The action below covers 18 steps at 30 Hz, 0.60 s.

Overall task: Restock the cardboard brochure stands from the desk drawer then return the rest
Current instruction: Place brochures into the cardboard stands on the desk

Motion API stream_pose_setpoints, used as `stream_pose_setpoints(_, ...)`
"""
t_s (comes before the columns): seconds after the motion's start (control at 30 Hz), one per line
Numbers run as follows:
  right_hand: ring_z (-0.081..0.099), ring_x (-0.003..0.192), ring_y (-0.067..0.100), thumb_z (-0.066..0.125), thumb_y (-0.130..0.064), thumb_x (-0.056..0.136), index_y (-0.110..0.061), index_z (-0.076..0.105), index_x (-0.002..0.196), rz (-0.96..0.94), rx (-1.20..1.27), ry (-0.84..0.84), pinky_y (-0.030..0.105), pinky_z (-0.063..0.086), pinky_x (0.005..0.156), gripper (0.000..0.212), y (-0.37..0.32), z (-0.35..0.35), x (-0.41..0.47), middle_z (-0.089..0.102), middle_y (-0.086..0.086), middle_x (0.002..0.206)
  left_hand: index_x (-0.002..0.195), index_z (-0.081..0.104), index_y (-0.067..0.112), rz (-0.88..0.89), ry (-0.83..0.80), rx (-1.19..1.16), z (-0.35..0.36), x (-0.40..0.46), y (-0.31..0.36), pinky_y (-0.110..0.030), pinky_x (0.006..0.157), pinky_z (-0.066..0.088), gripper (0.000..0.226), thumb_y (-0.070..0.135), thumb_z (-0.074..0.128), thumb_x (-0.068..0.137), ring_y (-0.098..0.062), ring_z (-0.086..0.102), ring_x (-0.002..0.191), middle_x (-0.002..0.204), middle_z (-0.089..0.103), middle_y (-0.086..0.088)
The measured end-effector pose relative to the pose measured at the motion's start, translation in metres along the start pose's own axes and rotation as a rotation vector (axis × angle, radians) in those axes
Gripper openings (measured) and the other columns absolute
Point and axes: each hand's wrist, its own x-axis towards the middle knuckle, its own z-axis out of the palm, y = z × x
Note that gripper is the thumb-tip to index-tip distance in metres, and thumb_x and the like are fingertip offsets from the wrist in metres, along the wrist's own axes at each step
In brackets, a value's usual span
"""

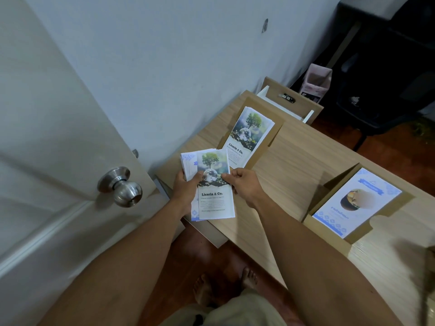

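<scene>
My left hand (186, 188) holds a stack of brochures (213, 198) over the desk's near-left corner; the top one shows a tree and "Liceria & Co.", blue-patterned ones lie beneath. My right hand (242, 185) pinches the top brochure's right edge. Just beyond stands a cardboard stand (276, 130) filled with the same tree brochures (249, 135). A second cardboard stand (329, 191) at the right holds blue brochures (357, 203). The desk drawer (292, 101) is pulled open at the far end.
The wooden desk (294, 165) runs along a white wall. A door with a steel knob (122, 187) is at the left. A pink box (315, 83) and a dark chair (386, 95) stand past the drawer. My bare feet (226, 283) are on the wood floor.
</scene>
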Motion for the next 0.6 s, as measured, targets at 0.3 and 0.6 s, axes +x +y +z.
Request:
stream_pose_setpoints(0.3,0.062,0.045,0.003,0.071,-0.008,0.095,-0.007,0.069,0.072,0.001,0.045,0.042,0.015,0.044,0.041,0.023,0.005,-0.031,-0.025,0.073,-0.004,0.061,0.121,0.062,0.024,0.094,-0.086,0.102,0.028,-0.025,-0.013,-0.045,0.069,0.064,0.021,0.022,0.047,0.107,-0.024,0.077,0.084,0.11,0.076,-0.012)
stream_pose_setpoints(0.6,0.07,0.08,0.029,0.055,-0.017,0.1,-0.01,0.063,0.093,0.116,0.089,0.37,0.038,0.055,0.07,0.012,0.027,-0.102,-0.023,0.075,0.016,0.097,0.132,0.054,0.028,0.077,-0.097,0.153,0.057,-0.035,-0.021,-0.036,0.07,0.061,0.024,0.026,0.046,0.109,-0.021,0.072,0.099,0.116,0.072,-0.002)
